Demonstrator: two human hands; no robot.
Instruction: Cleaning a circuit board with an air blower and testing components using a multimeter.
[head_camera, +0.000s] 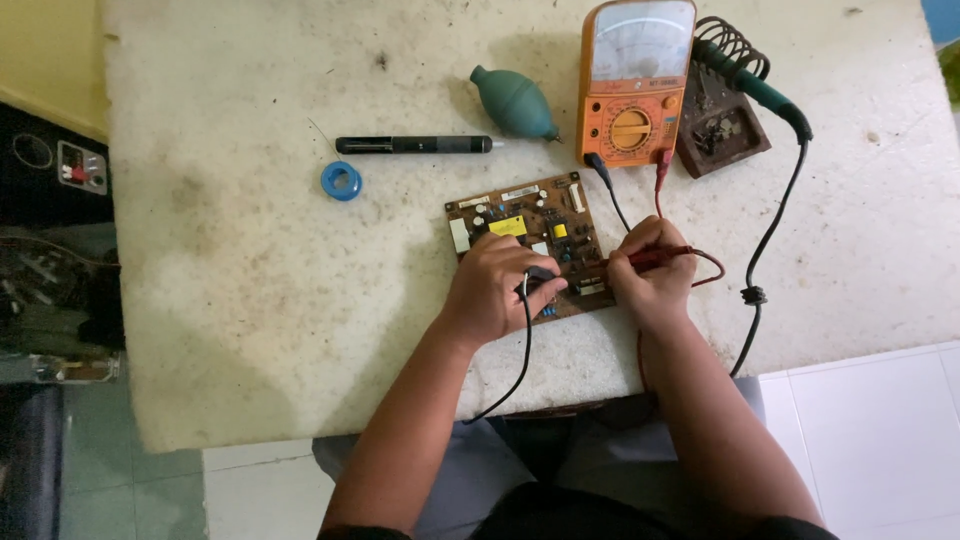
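Observation:
A brown circuit board (530, 225) lies on the white table (250, 270), studded with small parts and a yellow block. My left hand (495, 290) rests on its near left part, gripping a black test probe (540, 283) whose black lead runs down off the table edge. Pinched in my right hand (650, 268) is a red test probe (655, 258), tip pointing left onto the board. Both leads run back to an orange analogue multimeter (633, 85) standing behind the board.
A soldering iron (765, 92) with a green handle rests in a coil stand (722, 125) at the back right, its black cord trailing down the table. A green rubber blower bulb (512, 102), a black pen-shaped tool (412, 145) and a blue solder spool (341, 181) lie behind left.

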